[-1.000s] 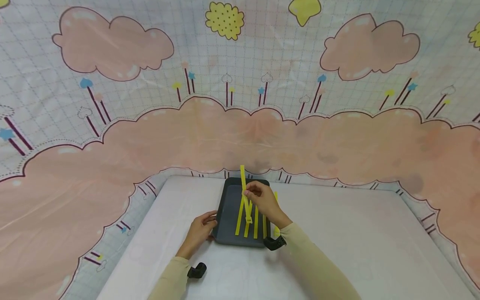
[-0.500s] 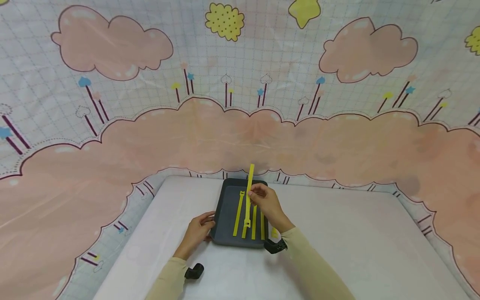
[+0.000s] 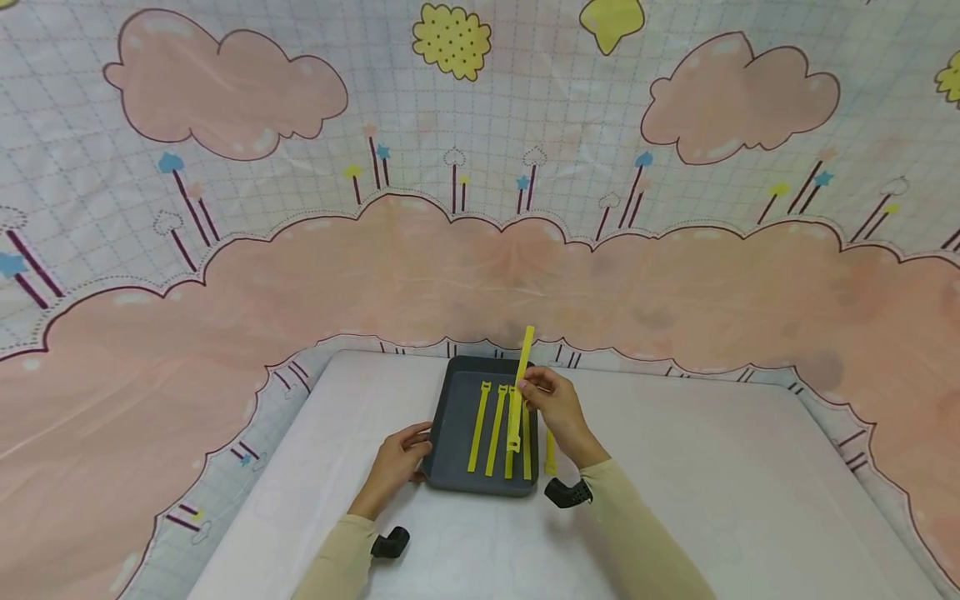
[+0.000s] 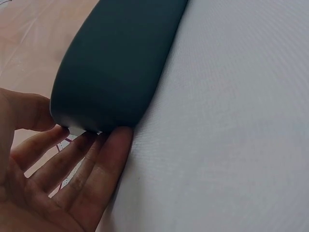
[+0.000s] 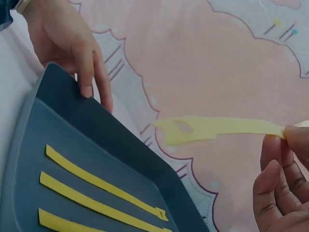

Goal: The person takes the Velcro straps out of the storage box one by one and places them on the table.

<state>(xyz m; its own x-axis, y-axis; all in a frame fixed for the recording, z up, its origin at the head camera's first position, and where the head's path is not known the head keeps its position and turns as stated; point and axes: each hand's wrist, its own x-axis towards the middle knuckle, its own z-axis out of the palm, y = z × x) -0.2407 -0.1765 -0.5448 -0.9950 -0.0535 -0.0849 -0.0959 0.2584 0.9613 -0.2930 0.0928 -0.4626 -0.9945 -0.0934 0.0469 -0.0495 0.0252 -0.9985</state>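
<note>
A yellow hook-and-loop cable tie (image 3: 525, 354), with a slotted head at its lower end, is pinched between the thumb and fingers of my right hand (image 3: 557, 408). It is held up over the right part of a dark grey tray (image 3: 448, 433). Several matching yellow ties (image 3: 478, 429) lie side by side in the tray, heads toward the far end. My left hand (image 3: 393, 462) holds the tray at its near left edge. In the left wrist view, its thumb and fingers (image 4: 113, 164) touch the tray's outer wall (image 4: 113, 63).
Another yellow strip (image 3: 551, 454) lies on the white table (image 3: 712, 483) just right of the tray, partly hidden by my right hand. A patterned cloth (image 3: 450, 275) with pink clouds rises behind the table. Black wrist devices (image 3: 568, 493) sit on both wrists.
My right hand has shifted to the right with the pinched tie, from over the tray's middle toward its right side. The tie's upper end now leans right. The left hand stays on the tray.
</note>
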